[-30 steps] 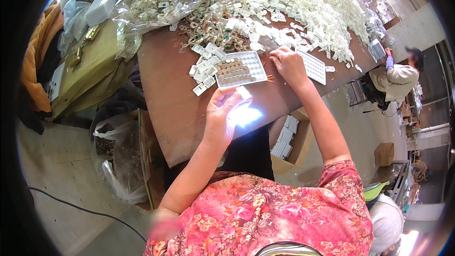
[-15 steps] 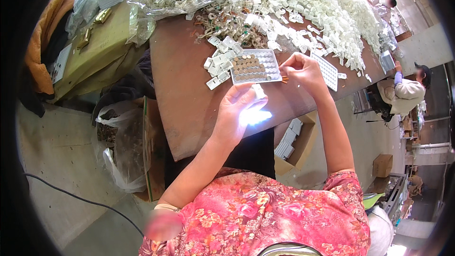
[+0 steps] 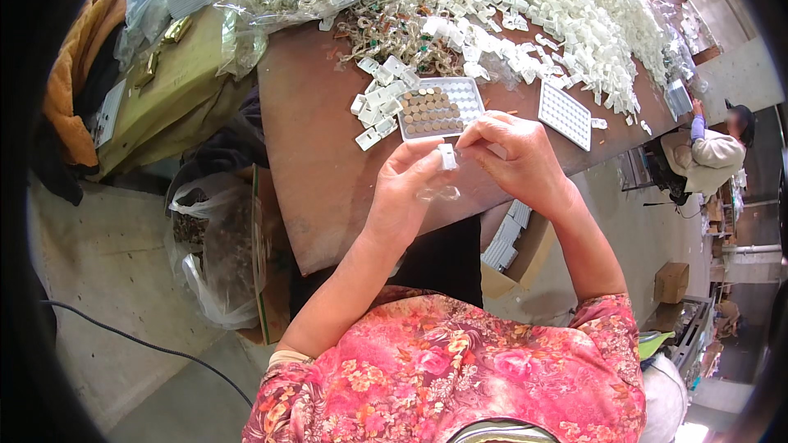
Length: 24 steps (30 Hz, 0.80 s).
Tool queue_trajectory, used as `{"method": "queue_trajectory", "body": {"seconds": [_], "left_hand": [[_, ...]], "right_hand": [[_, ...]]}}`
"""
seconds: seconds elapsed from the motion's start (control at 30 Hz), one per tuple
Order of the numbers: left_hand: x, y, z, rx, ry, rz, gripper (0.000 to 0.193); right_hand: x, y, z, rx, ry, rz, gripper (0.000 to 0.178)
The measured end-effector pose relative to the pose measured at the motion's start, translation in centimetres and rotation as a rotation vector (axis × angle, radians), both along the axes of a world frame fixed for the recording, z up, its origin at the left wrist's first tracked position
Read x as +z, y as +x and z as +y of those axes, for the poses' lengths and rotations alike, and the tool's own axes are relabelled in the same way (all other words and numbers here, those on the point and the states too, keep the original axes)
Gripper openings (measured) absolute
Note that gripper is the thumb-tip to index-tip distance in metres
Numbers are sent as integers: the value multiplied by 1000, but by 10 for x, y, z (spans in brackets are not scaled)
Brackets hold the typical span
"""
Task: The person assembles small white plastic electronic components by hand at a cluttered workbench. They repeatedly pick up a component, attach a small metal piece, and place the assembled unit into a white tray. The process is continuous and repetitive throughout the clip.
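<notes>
Between the thumb and fingers of my left hand is a small white plastic casing, and a clear loop-like piece hangs below it. My right hand is pinched right beside the casing; whatever its fingertips hold is too small to make out. Just beyond both hands lies a white tray with round pockets, partly filled with coin-shaped button cells. A cluster of white casings touches the tray's left side.
A second pocketed white tray lies to the right. Heaps of white plastic parts and tangled wired parts cover the far brown table. An open carton stands below the edge; a co-worker sits far right.
My right hand has moved left from the tray's right side to the casing in my left hand. The bright light shining under the casing has gone out.
</notes>
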<state>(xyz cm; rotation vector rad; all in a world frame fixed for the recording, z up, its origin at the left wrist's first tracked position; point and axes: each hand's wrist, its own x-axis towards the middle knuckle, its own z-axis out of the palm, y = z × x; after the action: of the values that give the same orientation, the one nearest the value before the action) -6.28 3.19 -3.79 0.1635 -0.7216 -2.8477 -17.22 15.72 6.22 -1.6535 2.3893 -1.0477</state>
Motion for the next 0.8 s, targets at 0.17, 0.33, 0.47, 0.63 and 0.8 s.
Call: {"method": "queue_trajectory", "body": {"seconds": [0.17, 0.33, 0.47, 0.63, 0.8], "left_hand": [[0, 0, 1, -16, 29, -18, 21], [2, 0, 0, -28, 27, -21, 20], [2, 0, 6, 38, -72, -36, 21], [2, -3, 6, 37, -204, -31, 20], [2, 1, 1, -20, -98, -106, 21]], "right_hand": [[0, 3, 2, 15, 12, 39, 14], [2, 7, -1, 47, 25, 95, 25], [10, 10, -4, 114, 126, 204, 34], [15, 12, -4, 222, 288, 325, 35], [2, 9, -3, 4, 49, 87, 23]]}}
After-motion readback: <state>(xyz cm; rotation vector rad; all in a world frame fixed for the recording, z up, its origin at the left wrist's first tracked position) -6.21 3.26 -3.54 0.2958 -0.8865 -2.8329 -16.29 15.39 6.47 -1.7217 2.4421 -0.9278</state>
